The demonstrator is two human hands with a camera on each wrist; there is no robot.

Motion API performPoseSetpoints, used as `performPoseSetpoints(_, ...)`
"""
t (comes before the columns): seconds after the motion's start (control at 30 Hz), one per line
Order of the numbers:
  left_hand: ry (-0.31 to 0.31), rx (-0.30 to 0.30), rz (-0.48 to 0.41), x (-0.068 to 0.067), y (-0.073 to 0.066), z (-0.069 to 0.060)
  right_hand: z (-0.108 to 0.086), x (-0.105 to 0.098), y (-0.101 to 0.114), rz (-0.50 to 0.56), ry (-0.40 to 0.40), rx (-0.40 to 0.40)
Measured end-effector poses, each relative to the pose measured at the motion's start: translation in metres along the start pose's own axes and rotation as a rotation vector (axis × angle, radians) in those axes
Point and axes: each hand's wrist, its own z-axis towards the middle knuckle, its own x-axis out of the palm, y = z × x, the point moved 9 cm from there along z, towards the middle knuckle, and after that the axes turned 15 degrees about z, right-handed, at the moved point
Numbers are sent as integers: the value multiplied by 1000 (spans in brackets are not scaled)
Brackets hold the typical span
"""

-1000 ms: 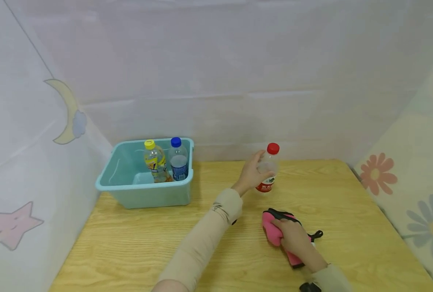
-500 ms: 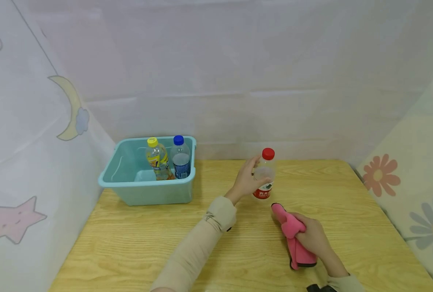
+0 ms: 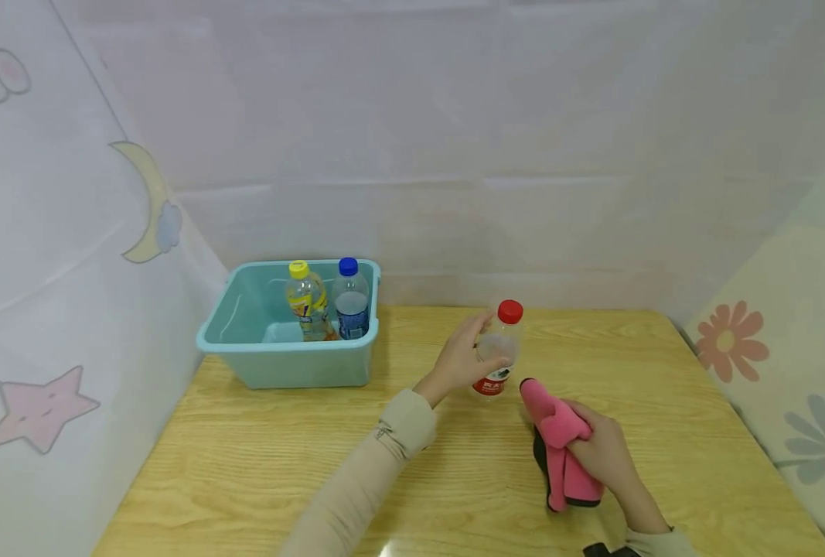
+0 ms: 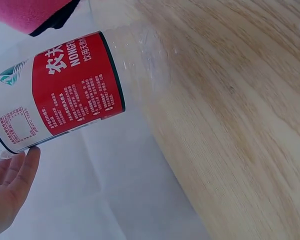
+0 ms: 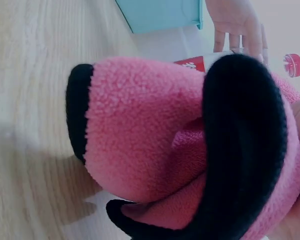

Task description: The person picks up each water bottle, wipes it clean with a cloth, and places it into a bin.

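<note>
My left hand (image 3: 458, 360) holds a clear plastic water bottle (image 3: 492, 384) with a red cap and a red-and-white label, thumb on the near side. In the left wrist view its fingers (image 4: 21, 176) touch the bottle (image 4: 75, 82) near the label's edge. I cannot tell whether the base rests on the table. To the right, my right hand (image 3: 605, 449) grips a bunched pink cleaning cloth (image 3: 557, 427) with black edging. Fleecy folds of the cloth (image 5: 140, 125) fill much of the right wrist view and partly cover the bottle (image 5: 194, 63).
A light-blue plastic basin (image 3: 290, 367) stands at the back left of the wooden table (image 3: 468, 495). Inside it are a yellow-capped bottle (image 3: 308, 305) and a blue-capped bottle (image 3: 352, 305). A pale cloth backdrop (image 3: 440, 193) rises behind the table.
My left hand has brought the bottle nearer and slightly left. My right hand has shifted right, and the pink cloth has been turned and bunched so that its front end points toward the bottle.
</note>
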Motion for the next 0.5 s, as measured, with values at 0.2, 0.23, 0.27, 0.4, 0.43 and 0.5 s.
performPoseSetpoints(0.2,-17,21,40,-7,-1,-11,2,-3,6,-6,-18,-24)
performPoseSetpoints(0.23,-17,20,34,-8,-1,-12,2,-4,7,-3,-21,-23)
performPoseSetpoints(0.27,-16,20,32,-9,0,-14,2,-4,8,1,-24,-22)
performPoseSetpoints(0.4,-2,25,35,-12,1,-22,2,-8,12,5,-52,-16)
performPoseSetpoints(0.43,5,26,38,-13,2,-24,3,-9,13,4,-61,-15)
performPoseSetpoints(0.5,24,22,49,-14,3,-29,3,-11,15,0,-83,-24)
